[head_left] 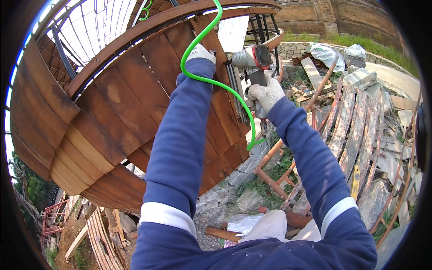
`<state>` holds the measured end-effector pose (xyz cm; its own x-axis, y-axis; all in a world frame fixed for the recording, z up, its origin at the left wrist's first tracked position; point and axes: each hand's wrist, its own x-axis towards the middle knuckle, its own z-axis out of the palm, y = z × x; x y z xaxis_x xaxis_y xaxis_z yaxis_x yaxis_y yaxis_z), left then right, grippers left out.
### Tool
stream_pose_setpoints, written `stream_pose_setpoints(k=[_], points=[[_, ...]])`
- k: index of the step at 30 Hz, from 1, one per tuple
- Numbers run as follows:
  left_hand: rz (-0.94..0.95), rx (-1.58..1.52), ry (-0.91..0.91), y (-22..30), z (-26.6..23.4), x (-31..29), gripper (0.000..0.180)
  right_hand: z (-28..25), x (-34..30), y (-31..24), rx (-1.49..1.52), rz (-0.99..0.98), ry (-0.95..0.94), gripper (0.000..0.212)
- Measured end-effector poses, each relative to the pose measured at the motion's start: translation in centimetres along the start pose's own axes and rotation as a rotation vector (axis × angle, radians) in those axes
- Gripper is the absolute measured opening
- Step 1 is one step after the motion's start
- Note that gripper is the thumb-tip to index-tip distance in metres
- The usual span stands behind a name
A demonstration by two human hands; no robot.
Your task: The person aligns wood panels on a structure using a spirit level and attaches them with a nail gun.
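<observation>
My right hand (pixel 266 93), in a pale knit glove, is wrapped round the handle of a nail gun (pixel 245 58) with a ribbed grey head and a red and black cap. The gun stands beside the right end of a curved wall of brown wooden planks (pixel 135 94). Against an upper plank rests my gloved left hand (pixel 201 53), its fingers curled; a small dark spot shows at them, too small to name. A green air hose (pixel 216 83) hangs down from above, crosses in front of my left wrist and bends near the gun's lower end.
A curved wooden rail (pixel 135 38) tops the plank wall, with a metal grid behind it. Rusty pipes (pixel 270 180), weathered slats (pixel 355 130) and a yellow spirit level (pixel 356 182) lie among rubble to the right. Farther back are plastic sacks (pixel 327 55) and a low stone wall (pixel 292 48).
</observation>
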<state>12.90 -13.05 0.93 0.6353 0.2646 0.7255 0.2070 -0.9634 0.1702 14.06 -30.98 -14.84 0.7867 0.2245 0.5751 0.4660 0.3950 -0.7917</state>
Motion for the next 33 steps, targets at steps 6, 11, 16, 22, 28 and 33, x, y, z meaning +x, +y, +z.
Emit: stream_pose_setpoints(k=[6,11,16,22,28,33], points=[[0.328,0.356,-0.064,-0.6,-1.3,2.2,0.048,0.0,-0.1,1.2,0.229,0.087,-0.023,0.024],[1.018,0.657,0.133,-2.9,-2.0,2.2,0.06,0.3,-0.2,1.6,0.223,0.041,-0.058,0.026],[1.024,0.837,-0.011,-3.5,-1.2,2.7,0.078,0.4,-0.5,3.1,0.197,0.02,-0.009,0.028],[0.961,0.823,0.001,-2.8,-0.8,2.2,0.072,0.4,-1.2,5.0,0.161,0.067,0.229,0.029],[1.001,0.759,0.078,-2.8,-0.8,1.8,0.071,-1.0,-0.9,6.4,0.403,0.098,0.142,0.026],[1.008,0.747,0.079,-2.9,-0.3,1.3,0.074,-0.8,-1.2,6.7,0.394,0.081,0.073,0.028]])
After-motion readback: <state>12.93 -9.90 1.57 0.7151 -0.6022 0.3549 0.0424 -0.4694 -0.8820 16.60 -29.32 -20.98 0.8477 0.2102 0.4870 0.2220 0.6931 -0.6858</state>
